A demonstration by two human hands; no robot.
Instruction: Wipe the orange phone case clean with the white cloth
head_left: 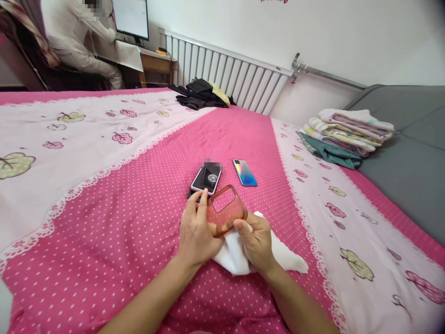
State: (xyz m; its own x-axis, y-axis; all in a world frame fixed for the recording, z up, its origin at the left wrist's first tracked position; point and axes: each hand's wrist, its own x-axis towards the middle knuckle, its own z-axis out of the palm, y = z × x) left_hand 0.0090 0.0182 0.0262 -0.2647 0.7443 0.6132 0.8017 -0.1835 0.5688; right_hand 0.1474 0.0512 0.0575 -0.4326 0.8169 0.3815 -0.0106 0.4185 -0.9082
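Observation:
A translucent reddish-brown phone case [227,211] with a large camera cutout is held tilted between both hands. My left hand [198,232] grips its lower left side, the thumb along the bottom edge and the fingers up at the side. My right hand [257,241] is closed on the lower right corner, a white cloth [236,255] bunched under the thumb and palm. The cloth also spreads below the case and out to the right. Just beyond the left fingertips lies a phone [206,178] with a dark screen and pale rim, a dark object partly under it.
A blue-silver phone [245,173] lies farther right on the pink dotted bedsheet [146,204]. Dark clothes [200,93] lie near the radiator [225,69]. Folded cloths [347,132] are stacked beside the grey headboard [403,125]. A person [74,37] sits by a monitor [131,17].

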